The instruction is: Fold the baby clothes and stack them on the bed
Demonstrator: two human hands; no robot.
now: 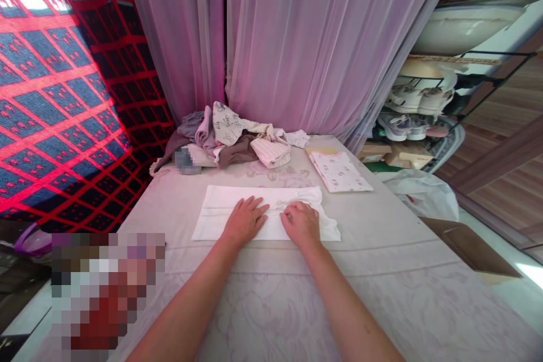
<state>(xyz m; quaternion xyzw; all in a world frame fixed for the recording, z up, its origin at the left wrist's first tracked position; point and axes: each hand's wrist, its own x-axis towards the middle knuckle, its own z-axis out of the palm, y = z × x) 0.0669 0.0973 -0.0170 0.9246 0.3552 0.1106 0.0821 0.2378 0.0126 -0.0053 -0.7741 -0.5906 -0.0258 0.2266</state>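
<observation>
A white garment (pixel 216 212) is laid out in a flat, folded strip on the patterned bed sheet (pixel 271 300). My left hand (pixel 245 219) lies on its middle with the fingers stretched out and the palm down. Just to the right, my right hand (pixel 302 224) is curled, its fingers bent into the cloth, which is bunched in wrinkles above the knuckles. The fingertips of this hand are partly hidden. Beyond the right end of the garment, a neatly folded white cloth with small prints (pixel 340 172) lies flat.
A heap of mixed clothes (pixel 237 144) sits at the far end, before pale purple curtains (pixel 305 39). A red and dark checked cloth (pixel 63 85) hangs at left. To the right stands a rack with shoes (pixel 409 99); a plastic bag (pixel 424 192) is beside the bed.
</observation>
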